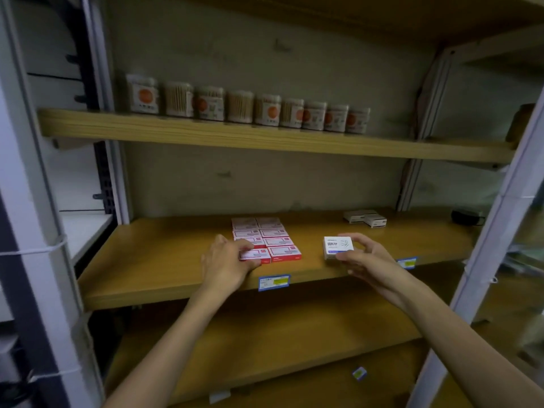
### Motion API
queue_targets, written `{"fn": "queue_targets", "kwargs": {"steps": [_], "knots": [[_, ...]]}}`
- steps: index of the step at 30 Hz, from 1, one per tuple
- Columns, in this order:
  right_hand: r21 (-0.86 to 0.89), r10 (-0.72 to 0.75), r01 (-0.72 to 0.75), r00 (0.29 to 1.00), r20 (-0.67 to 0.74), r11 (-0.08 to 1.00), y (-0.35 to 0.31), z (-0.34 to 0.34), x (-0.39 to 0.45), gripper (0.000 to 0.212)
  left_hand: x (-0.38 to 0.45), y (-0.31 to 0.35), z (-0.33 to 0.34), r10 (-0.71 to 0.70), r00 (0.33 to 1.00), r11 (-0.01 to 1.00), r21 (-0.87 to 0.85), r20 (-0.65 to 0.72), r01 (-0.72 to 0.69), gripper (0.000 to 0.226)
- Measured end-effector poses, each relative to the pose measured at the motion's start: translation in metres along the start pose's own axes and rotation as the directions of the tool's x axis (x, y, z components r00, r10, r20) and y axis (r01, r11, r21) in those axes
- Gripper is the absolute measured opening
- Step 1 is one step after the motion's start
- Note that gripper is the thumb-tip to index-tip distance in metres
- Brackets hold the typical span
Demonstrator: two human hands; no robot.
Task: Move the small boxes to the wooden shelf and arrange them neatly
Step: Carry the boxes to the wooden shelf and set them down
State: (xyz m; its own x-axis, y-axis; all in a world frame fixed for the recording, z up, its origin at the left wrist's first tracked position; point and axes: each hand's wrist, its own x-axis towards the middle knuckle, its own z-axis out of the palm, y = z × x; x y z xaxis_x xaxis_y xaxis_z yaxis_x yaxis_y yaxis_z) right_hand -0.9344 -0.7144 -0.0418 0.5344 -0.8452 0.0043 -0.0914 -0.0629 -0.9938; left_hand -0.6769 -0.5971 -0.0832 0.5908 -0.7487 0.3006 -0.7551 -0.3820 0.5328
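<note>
On the middle wooden shelf [164, 260] lie several flat red-and-white small boxes [273, 240] in two tidy columns. My left hand [226, 263] rests on the front-left red box [253, 255], thumb and fingers around it. My right hand [365, 257] holds a white box with blue print [338, 246] by its right side, and this box sits on or just above the shelf, to the right of the red group. Two more white boxes [365, 218] lie at the back right of the same shelf.
A row of several cotton-swab jars [250, 106] stands on the upper shelf. Blue price tags [273, 282] hang on the shelf's front edge. A dark object [468, 217] sits at the far right back. White metal uprights [500, 219] frame the shelving. Lower shelves lie below.
</note>
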Motion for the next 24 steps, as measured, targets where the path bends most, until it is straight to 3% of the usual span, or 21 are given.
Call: {"fn": "queue_targets", "kwargs": {"steps": [6, 9, 13, 18, 22, 24], "knots": [[-0.103, -0.041, 0.042, 0.999, 0.011, 0.994, 0.015, -0.047, 0.045, 0.052, 0.008, 0.013, 0.013, -0.133, 0.989, 0.991, -0.013, -0.061, 0.133, 0.04], [-0.253, -0.086, 0.088, 0.996, 0.019, 0.964, 0.02, -0.076, 0.072, 0.05, 0.002, 0.023, 0.014, -0.151, 0.983, 0.984, 0.074, -0.109, 0.159, 0.05], [-0.639, -0.202, 0.158, 0.979, 0.004, 0.753, 0.028, -0.116, 0.117, 0.042, -0.006, 0.056, 0.02, 0.032, 0.967, 0.966, 0.255, -0.254, 0.035, 0.052], [-0.748, -0.216, 0.165, 0.976, 0.03, 0.643, 0.042, -0.145, 0.163, 0.03, -0.003, 0.087, 0.032, 0.121, 0.958, 0.969, 0.242, -0.261, -0.057, 0.036], [-0.847, -0.336, 0.204, 0.941, 0.032, 0.491, 0.047, -0.151, 0.181, 0.048, 0.001, 0.101, 0.044, 0.118, 0.955, 0.966, 0.253, -0.272, -0.048, 0.031], [-0.87, -0.393, 0.228, 0.918, 0.043, 0.437, 0.047, -0.151, 0.184, 0.047, 0.002, 0.106, 0.048, 0.12, 0.955, 0.96, 0.276, -0.27, -0.042, 0.029]]}}
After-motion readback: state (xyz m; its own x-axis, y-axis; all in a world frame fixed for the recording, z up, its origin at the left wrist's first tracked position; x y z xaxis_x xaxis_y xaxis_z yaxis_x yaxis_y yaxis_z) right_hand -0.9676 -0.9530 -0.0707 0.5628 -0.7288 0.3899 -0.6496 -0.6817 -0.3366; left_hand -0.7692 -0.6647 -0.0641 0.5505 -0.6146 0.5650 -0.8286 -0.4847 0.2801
